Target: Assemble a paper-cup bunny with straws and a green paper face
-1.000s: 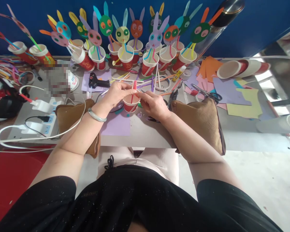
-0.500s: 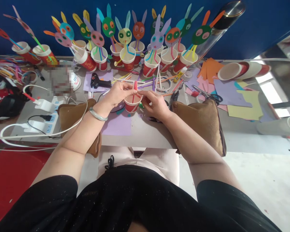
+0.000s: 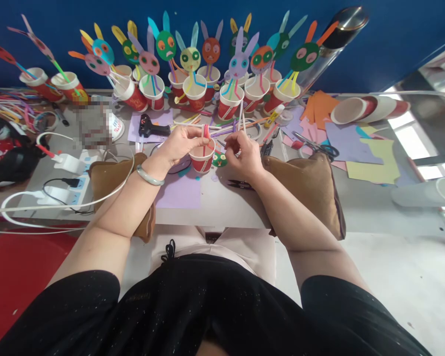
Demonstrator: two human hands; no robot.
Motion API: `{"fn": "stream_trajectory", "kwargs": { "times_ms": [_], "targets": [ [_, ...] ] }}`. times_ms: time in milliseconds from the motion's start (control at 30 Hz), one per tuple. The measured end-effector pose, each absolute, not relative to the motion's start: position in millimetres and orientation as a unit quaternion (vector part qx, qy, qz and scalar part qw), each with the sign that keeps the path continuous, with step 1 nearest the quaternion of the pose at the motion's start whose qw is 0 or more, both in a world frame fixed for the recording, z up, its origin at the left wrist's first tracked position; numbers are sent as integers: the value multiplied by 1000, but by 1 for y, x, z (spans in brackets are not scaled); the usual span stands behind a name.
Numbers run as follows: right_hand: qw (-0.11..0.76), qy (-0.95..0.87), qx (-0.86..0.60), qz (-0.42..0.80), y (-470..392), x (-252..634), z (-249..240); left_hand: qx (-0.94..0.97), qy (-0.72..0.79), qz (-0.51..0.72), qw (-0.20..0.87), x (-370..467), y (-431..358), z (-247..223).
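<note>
A red paper cup (image 3: pixel 201 161) with a white rim stands upright near the table's front. My left hand (image 3: pixel 185 144) is at its rim, thumb and fingers pinched on a red pipe cleaner (image 3: pixel 206 131) that rises from the cup. Right of the cup, my right hand (image 3: pixel 244 154) is apart from it, fingers curled together; what they hold, if anything, is too small to make out. Between cup and right hand lies a green paper face (image 3: pixel 219 158) with round eyes. Black thread snips (image 3: pixel 240 184) lie just below my right hand.
Behind stand several cups with paper rabbit figures (image 3: pixel 190 59). A black glue gun (image 3: pixel 154 126) lies left, near a power strip (image 3: pixel 80 180) with cables. Brown cushions (image 3: pixel 304 190) flank the work area. Scissors (image 3: pixel 321 147) and coloured paper (image 3: pixel 373 160) lie right.
My right hand has drawn away from the cup's rim to the right, uncovering the green paper face. My left hand stays at the red pipe cleaner and the cup.
</note>
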State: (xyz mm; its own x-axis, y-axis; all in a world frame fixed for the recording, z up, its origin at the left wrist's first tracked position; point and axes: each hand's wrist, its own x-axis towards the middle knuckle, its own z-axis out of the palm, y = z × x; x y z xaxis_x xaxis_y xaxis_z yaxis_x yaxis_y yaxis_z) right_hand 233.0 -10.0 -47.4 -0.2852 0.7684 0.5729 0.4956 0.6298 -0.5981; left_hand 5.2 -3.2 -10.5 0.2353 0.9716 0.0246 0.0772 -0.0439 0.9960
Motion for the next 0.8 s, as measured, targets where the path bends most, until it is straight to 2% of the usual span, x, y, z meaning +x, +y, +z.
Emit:
{"fn": "stream_trajectory", "kwargs": {
  "times_ms": [200,367,800],
  "targets": [
    [495,-731,-416,220,-7,232,-43,609,439,427,503,7,-4,-6],
    [500,-707,-392,310,-16,226,-30,667,399,416,473,12,-10,-3],
    [490,-707,-393,324,-31,218,-14,690,373,409,466,20,-15,-11]
  ]
}}
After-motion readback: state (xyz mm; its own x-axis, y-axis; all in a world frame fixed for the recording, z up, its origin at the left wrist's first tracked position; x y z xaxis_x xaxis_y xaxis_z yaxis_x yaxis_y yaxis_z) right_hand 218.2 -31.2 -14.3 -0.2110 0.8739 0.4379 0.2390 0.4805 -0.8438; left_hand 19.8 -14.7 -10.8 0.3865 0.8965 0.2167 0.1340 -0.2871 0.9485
